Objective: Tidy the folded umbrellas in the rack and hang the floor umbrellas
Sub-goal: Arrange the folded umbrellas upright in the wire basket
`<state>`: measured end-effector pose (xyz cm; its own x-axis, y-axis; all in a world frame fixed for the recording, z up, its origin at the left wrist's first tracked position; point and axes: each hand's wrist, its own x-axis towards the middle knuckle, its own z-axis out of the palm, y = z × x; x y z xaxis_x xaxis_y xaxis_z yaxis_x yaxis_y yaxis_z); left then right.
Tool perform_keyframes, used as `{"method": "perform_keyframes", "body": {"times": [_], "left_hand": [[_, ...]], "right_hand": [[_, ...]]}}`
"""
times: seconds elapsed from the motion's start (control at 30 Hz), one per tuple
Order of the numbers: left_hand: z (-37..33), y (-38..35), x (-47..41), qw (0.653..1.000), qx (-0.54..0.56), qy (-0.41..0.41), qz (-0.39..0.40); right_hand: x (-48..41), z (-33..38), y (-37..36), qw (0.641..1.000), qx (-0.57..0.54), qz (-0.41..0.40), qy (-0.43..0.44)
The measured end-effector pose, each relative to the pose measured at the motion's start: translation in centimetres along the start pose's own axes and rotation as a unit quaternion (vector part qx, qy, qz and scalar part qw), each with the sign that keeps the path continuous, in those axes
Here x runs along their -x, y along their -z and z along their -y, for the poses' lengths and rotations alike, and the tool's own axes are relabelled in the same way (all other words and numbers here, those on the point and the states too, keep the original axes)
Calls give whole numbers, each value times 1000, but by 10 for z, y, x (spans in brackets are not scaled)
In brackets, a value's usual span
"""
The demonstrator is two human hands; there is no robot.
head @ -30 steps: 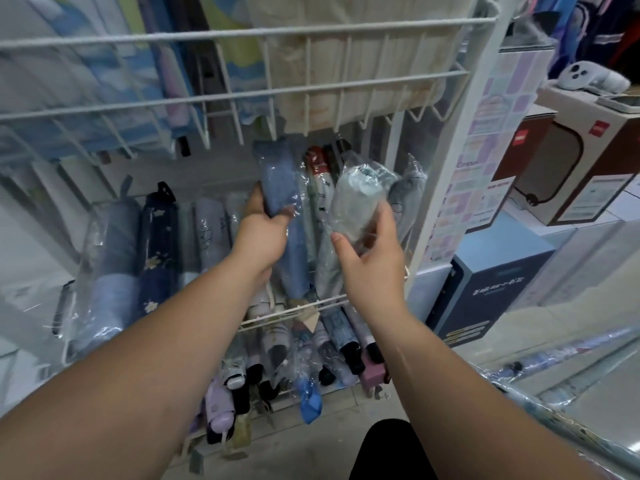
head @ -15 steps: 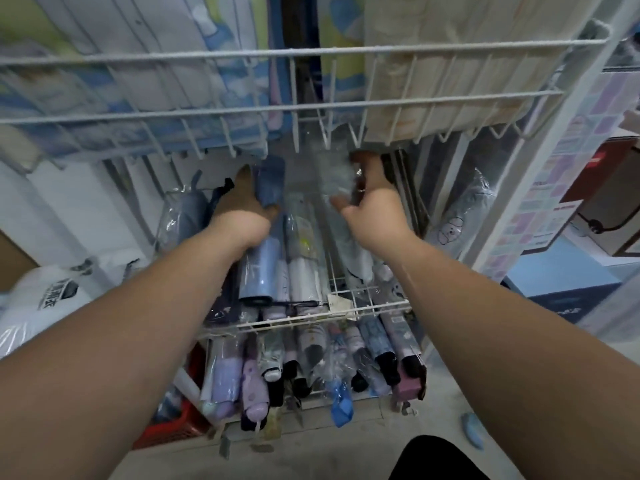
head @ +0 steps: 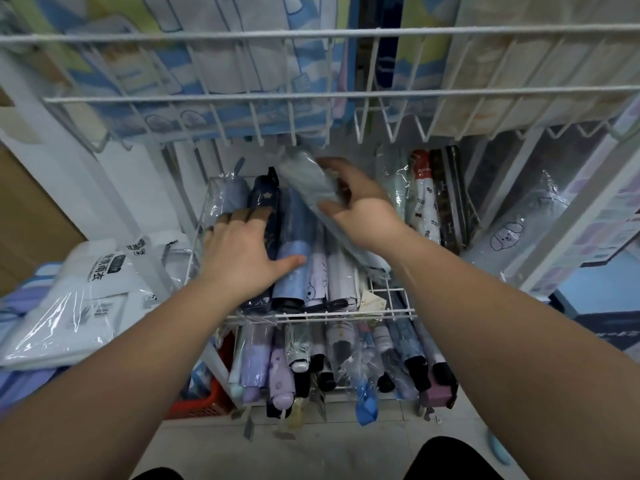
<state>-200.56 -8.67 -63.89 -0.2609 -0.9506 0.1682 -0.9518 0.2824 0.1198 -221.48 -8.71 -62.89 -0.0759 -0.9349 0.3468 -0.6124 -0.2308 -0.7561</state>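
Gripping grey umbrella (head: 304, 181): right hand (head: 363, 209) | left hand (head: 242, 258) flat on navy umbrella (head: 265, 192) | basket (head: 346, 315) front-right corner seemingly bare.

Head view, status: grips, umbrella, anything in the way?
Left grip flat on navy umbrella, open. Right grip holds grey wrapped umbrella, tilted over the row. Upper wire shelf close above its tip.

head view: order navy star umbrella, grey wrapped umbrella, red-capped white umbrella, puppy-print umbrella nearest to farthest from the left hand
1. navy star umbrella, under the left hand fingers, left in the basket.
2. grey wrapped umbrella, middle, gripped by the right hand.
3. red-capped white umbrella, right side.
4. puppy-print umbrella, far right.
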Motion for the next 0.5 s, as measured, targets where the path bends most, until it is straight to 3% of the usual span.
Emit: {"method": "perform_keyframes", "body": {"times": [0.13, 0.23, 0.37, 0.5], "left_hand": [[20, 0, 13, 994, 72, 35, -80], [31, 3, 18, 987, 109, 35, -114], [32, 5, 16, 994, 95, 1, -45], [27, 1, 8, 993, 107, -22, 33]], "right_hand": [[-30, 41, -18, 993, 63, 65, 71], [-51, 60, -35, 981, 168, 94, 36], [-59, 51, -51, 985, 151, 44, -75], [-47, 42, -46, 989, 55, 68, -122]]}}
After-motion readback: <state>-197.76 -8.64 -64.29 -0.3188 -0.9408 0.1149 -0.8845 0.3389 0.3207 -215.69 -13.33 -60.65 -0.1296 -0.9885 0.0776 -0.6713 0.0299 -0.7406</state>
